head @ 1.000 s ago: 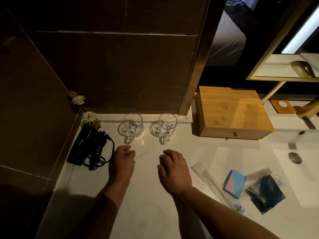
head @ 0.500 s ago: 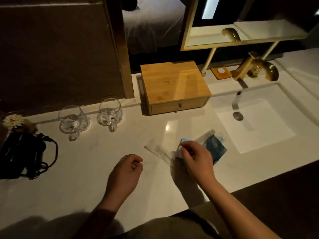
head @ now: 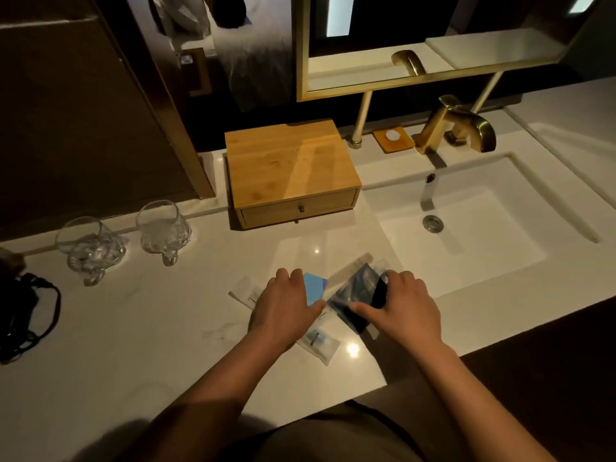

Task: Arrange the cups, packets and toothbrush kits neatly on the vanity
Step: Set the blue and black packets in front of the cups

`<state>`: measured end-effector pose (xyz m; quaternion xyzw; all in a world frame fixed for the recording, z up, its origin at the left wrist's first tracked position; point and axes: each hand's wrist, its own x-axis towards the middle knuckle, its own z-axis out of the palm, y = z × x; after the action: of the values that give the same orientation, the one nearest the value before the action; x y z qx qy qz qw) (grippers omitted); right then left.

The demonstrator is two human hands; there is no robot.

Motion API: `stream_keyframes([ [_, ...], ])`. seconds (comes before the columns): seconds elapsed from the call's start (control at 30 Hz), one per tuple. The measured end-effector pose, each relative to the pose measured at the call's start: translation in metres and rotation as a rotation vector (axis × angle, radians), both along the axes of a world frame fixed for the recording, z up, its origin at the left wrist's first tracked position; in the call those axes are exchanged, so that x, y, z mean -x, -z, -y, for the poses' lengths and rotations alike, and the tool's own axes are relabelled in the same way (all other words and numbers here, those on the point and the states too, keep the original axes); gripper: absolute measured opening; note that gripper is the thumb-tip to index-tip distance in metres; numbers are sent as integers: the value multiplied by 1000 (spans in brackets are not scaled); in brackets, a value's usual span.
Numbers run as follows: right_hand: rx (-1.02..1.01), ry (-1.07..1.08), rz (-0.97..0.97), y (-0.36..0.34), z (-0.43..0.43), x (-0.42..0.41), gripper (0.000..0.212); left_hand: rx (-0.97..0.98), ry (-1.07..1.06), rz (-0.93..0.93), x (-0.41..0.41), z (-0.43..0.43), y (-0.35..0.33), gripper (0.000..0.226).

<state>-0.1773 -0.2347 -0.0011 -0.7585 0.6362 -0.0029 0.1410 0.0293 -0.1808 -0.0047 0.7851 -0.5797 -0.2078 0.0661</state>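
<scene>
Two clear glass cups (head: 90, 246) (head: 162, 230) stand side by side at the back left of the white vanity top (head: 133, 345). Near the front edge lies a small pile: a light blue packet (head: 315, 288), a dark blue packet (head: 358, 290) and a clear toothbrush kit (head: 320, 341) that runs under my hands. My left hand (head: 283, 306) lies flat on the blue packet and the kit. My right hand (head: 405, 308) rests on the dark blue packet, fingers spread over it. Whether either hand grips anything is unclear.
A wooden drawer box (head: 290, 171) stands behind the pile. The sink basin (head: 466, 235) with a gold tap (head: 456, 128) is to the right. A black hairdryer with cord (head: 23, 315) lies at the far left. A gold-framed mirror (head: 416, 45) stands behind.
My view swung right from the cups to the pile. My right hand moved from the blue packet to the dark blue one. My left hand came over and landed on the blue packet.
</scene>
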Motion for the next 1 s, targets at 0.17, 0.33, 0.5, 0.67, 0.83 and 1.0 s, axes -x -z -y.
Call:
stream_keyframes([
  [0.17, 46, 28, -5, 20, 4, -2, 84, 37, -22, -51, 6, -1, 8, 46],
  [0.33, 52, 91, 160, 23, 13, 4, 48, 75, -130, -181, 1, -4, 5, 48],
  [0.5, -55, 164, 416, 15, 5, 3, 14, 147, -247, -263, -16, -24, 2, 49],
  [0.67, -135, 137, 823, -27, -7, -30, 13, 202, -370, -257, -49, -57, 1, 47],
  [0.83, -191, 46, 900, -54, -13, -96, 10, 240, -507, -207, -87, -91, 4, 57],
  [1.0, -332, -166, 804, -50, -29, -165, 8, 247, -604, -185, -124, -123, 10, 61],
])
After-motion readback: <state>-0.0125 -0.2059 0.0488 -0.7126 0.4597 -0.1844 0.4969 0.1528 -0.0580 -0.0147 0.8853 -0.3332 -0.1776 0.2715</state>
